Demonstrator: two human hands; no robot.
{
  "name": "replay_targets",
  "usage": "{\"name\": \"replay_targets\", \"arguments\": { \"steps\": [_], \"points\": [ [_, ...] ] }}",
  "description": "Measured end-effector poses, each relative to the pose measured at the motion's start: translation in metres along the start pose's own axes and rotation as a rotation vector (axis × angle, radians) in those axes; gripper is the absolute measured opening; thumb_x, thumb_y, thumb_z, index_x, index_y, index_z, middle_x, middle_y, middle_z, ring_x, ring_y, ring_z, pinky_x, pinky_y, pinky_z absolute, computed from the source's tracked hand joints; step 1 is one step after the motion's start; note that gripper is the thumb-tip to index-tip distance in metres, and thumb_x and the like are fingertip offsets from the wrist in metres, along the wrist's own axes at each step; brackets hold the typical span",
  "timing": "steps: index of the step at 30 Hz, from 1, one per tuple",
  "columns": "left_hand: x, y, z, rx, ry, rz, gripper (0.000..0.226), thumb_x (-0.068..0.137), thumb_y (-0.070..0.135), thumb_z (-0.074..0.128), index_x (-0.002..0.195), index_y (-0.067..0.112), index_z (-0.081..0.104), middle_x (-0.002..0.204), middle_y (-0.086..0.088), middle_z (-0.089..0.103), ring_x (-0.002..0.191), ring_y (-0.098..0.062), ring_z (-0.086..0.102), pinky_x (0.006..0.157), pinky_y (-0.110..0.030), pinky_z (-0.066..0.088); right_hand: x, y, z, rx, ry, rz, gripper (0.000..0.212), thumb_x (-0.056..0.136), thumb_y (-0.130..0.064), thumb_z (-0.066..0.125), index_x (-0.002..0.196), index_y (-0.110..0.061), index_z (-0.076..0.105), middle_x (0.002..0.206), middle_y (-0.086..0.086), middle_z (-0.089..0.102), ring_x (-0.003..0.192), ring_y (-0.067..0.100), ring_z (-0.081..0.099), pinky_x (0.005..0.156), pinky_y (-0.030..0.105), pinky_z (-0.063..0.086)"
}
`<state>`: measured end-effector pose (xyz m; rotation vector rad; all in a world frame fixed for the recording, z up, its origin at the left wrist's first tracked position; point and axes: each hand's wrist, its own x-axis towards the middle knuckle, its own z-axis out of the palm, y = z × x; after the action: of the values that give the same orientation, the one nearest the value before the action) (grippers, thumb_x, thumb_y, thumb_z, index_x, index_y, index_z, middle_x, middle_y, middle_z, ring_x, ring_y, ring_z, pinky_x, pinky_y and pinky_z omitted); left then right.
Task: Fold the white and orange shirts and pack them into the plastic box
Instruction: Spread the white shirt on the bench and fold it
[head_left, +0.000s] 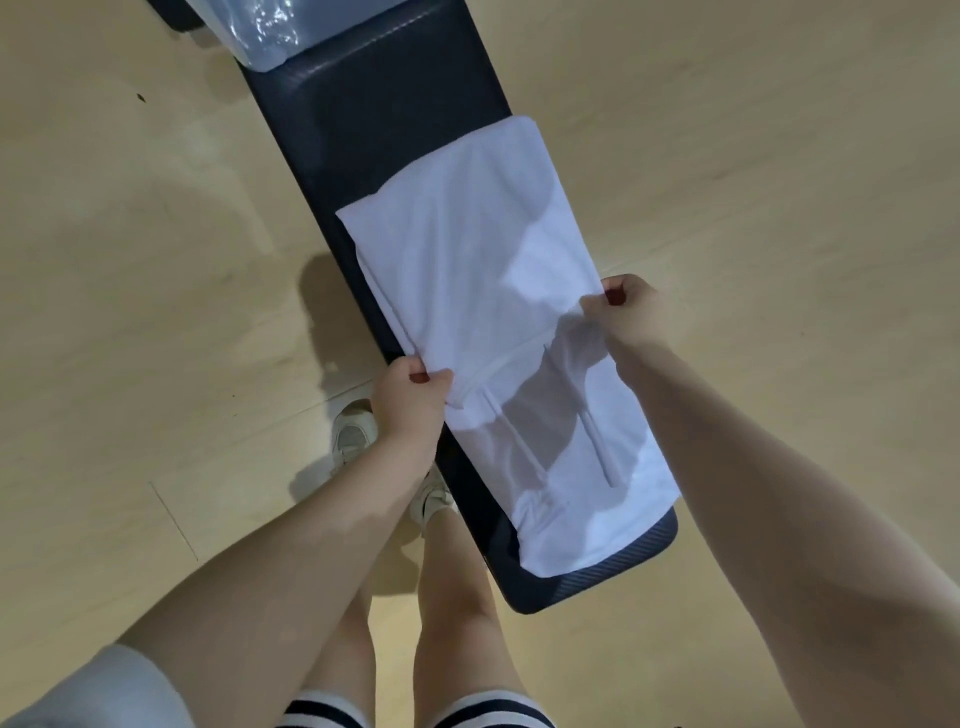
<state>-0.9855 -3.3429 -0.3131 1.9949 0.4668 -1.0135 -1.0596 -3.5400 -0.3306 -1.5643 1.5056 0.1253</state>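
Observation:
The white shirt (467, 270) lies lengthwise on a dark padded bench (374, 93), folded into a long strip. My left hand (410, 400) pinches its left edge about halfway along. My right hand (631, 306) pinches the right edge at the same height, so a fold line runs between the two hands. The part of the shirt nearest me (597, 509) lies flat on the bench end. The plastic box (260, 31) stands at the far end of the bench, its clear lid catching light. No orange shirt is in view.
Light wooden floor (130, 260) surrounds the bench on both sides. My legs and white shoes (353, 431) stand close to the bench's left side. The bare bench top between the shirt and the box is dark.

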Motion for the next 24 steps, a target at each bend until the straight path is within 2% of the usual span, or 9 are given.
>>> {"name": "replay_targets", "arguments": {
  "steps": [2,5,6,8,12,14,17,20,24],
  "points": [
    [-0.004,0.0,-0.004,0.18,0.097,0.123,0.027,0.081,0.016,0.065,0.103,0.009,0.05,0.087,0.002,0.053,0.092,-0.024,0.055,0.071,-0.03,0.048,-0.008,0.007,0.004,-0.262,0.129,-0.128,0.027,0.084,-0.016,0.055,0.11,-0.007,0.057,0.112,0.012,0.059,0.103,0.031,0.053,0.08,0.034,0.041],
    [0.002,-0.002,-0.009,0.674,0.187,0.677,0.053,0.08,0.019,0.064,0.126,0.004,0.042,0.129,-0.015,0.048,0.121,-0.034,0.045,0.097,-0.042,0.04,-0.026,0.013,0.022,-0.571,0.29,-0.747,0.038,0.088,-0.018,0.045,0.119,0.002,0.055,0.123,0.022,0.057,0.112,0.039,0.054,0.092,0.041,0.038],
    [0.009,-0.002,-0.008,0.84,0.173,0.881,0.058,0.081,0.022,0.059,0.132,0.002,0.038,0.139,-0.019,0.043,0.129,-0.036,0.04,0.104,-0.044,0.035,-0.029,0.017,0.032,-0.642,0.259,-0.919,0.042,0.089,-0.02,0.042,0.123,0.001,0.054,0.127,0.022,0.056,0.117,0.039,0.053,0.097,0.04,0.035],
    [0.027,-0.003,-0.003,1.121,0.125,1.112,0.065,0.086,0.036,0.043,0.139,0.002,0.029,0.147,-0.021,0.034,0.136,-0.036,0.033,0.113,-0.043,0.022,-0.033,0.027,0.051,-0.736,0.103,-1.028,0.051,0.09,-0.03,0.039,0.131,-0.001,0.047,0.137,0.018,0.051,0.127,0.035,0.047,0.106,0.039,0.026],
    [0.052,-0.005,-0.003,1.349,-0.05,0.923,0.099,0.081,0.069,0.035,0.147,0.003,0.003,0.157,-0.016,0.001,0.145,-0.028,0.003,0.116,-0.035,-0.006,-0.023,0.049,0.059,-0.928,0.0,-0.947,0.064,0.091,-0.047,0.034,0.14,-0.006,0.038,0.148,0.012,0.038,0.135,0.03,0.038,0.111,0.041,0.019],
    [0.056,-0.007,-0.006,1.379,-0.092,0.844,0.11,0.076,0.073,0.039,0.146,0.004,-0.008,0.156,-0.014,-0.012,0.145,-0.027,-0.01,0.114,-0.034,-0.012,-0.021,0.059,0.049,-0.939,0.024,-0.867,0.065,0.091,-0.049,0.034,0.142,-0.007,0.035,0.149,0.011,0.036,0.137,0.029,0.035,0.112,0.041,0.018],
    [0.047,-0.009,-0.012,1.396,-0.095,0.825,0.112,0.075,0.073,0.042,0.146,0.003,-0.01,0.156,-0.015,-0.014,0.144,-0.028,-0.014,0.114,-0.036,-0.013,-0.033,0.075,0.027,-0.89,-0.013,-0.824,0.065,0.095,-0.052,0.025,0.141,-0.008,0.036,0.15,0.012,0.035,0.138,0.031,0.034,0.112,0.045,0.026],
    [0.022,-0.018,-0.019,1.25,-0.129,0.827,0.099,0.082,0.059,0.049,0.147,0.005,-0.001,0.156,-0.016,-0.007,0.145,-0.03,-0.008,0.116,-0.039,-0.004,-0.055,0.099,0.004,-0.718,-0.044,-0.784,0.062,0.097,-0.05,0.024,0.135,-0.005,0.045,0.146,0.021,0.037,0.132,0.039,0.039,0.106,0.046,0.034],
    [-0.033,-0.045,-0.02,0.827,-0.134,0.708,0.07,0.085,0.03,0.062,0.141,0.004,0.029,0.148,-0.015,0.024,0.134,-0.033,0.026,0.107,-0.044,0.029,-0.089,0.129,-0.021,-0.485,0.058,-0.378,0.045,0.094,-0.019,0.045,0.135,-0.003,0.042,0.149,0.026,0.027,0.131,0.043,0.036,0.106,0.046,0.034]
  ]
}}
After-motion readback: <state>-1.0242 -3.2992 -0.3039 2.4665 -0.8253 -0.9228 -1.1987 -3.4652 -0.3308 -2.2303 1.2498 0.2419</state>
